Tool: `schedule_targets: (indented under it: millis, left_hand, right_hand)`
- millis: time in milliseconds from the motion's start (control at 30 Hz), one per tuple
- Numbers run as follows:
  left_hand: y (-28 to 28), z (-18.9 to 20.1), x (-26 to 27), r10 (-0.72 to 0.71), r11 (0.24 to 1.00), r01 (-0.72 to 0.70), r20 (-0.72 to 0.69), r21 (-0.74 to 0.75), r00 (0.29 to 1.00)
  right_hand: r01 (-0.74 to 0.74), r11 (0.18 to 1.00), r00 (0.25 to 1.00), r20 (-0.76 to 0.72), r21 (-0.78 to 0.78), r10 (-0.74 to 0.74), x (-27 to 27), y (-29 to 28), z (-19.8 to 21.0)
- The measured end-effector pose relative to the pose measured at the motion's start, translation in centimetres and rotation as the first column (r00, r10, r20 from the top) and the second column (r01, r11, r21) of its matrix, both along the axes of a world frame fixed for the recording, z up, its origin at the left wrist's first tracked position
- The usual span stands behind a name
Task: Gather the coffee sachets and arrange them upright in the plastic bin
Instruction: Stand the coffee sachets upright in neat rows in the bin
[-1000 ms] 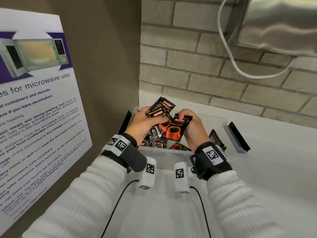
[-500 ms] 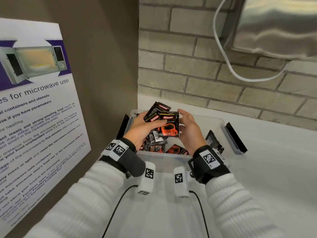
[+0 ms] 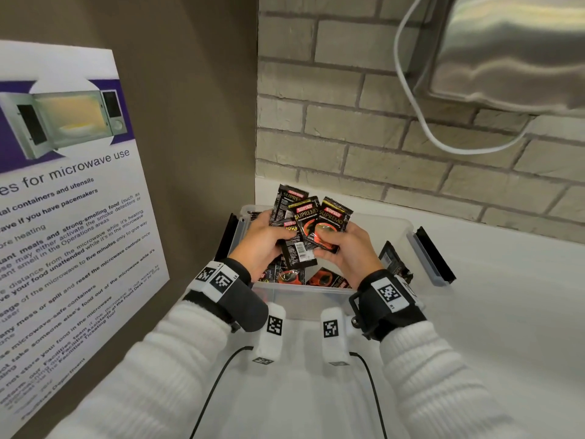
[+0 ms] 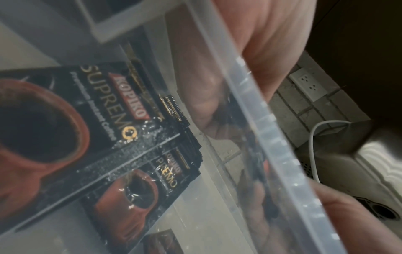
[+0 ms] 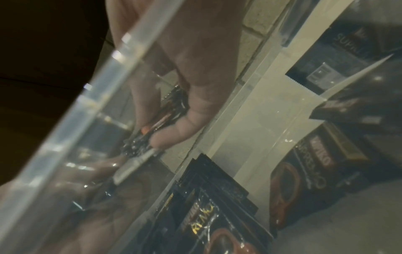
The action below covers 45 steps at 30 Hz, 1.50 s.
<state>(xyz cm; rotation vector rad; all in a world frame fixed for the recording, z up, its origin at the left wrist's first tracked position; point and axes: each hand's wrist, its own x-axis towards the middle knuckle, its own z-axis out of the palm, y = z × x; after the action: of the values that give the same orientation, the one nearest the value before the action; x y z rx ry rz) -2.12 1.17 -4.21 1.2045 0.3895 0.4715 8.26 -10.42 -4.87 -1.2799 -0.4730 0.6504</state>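
Both hands hold a fanned bunch of black coffee sachets (image 3: 308,221) upright above the clear plastic bin (image 3: 400,231). My left hand (image 3: 264,240) grips the bunch from the left, and my right hand (image 3: 346,245) pinches the rightmost sachet (image 3: 335,213) with its thumb on the orange cup print. More sachets (image 3: 326,278) lie flat on the bin floor under the hands. In the left wrist view, flat sachets (image 4: 91,110) show through the bin wall (image 4: 267,123). In the right wrist view, my thumb (image 5: 174,134) presses a sachet (image 5: 172,103) behind the bin rim (image 5: 91,101).
The bin sits on a white counter (image 3: 493,312) in a corner: a brown wall with a microwave poster (image 3: 63,210) to the left, brick wall (image 3: 364,141) behind. Black latch handles (image 3: 435,256) stick out at the bin's ends. A steel dispenser (image 3: 519,49) and white cable (image 3: 414,99) hang above.
The bunch has been raised and stood more upright. The right hand brought one more sachet to the right side of the fan and now pinches it there.
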Motion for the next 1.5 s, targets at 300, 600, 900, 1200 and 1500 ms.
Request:
schedule_targets:
  millis: [300, 600, 900, 1200, 1500]
  left_hand:
    - [0.3, -0.1, 0.1, 0.203, 0.972, -0.204, 0.016, 0.116, 0.979]
    - [0.8, -0.5, 0.4, 0.338, 0.922, -0.337, 0.028, 0.192, 0.941]
    - [0.1, -0.3, 0.5, 0.218, 0.949, -0.231, 0.081, 0.216, 0.973]
    - [-0.1, 0.7, 0.6, 0.067, 0.998, -0.069, 0.109, 0.012, 0.992]
    - [0.5, 0.1, 0.9, 0.062, 0.992, -0.072, 0.089, 0.109, 0.994]
  right_hand:
    - [0.057, 0.997, 0.984, 0.171, -0.055, -0.047, -0.1, 0.2, 0.2]
    - [0.230, 0.935, 0.819, 0.573, -0.271, -0.035, -0.6, 1.6, 0.3]
    - [-0.027, 0.922, 0.836, 0.496, -0.387, 0.233, -1.9, 3.5, 0.0]
    - [-0.171, 0.956, 0.910, 0.333, -0.238, 0.246, -1.9, 2.6, 0.4]
    - [-0.113, 0.992, 0.989, -0.090, 0.057, 0.118, -0.6, 2.0, 0.5]
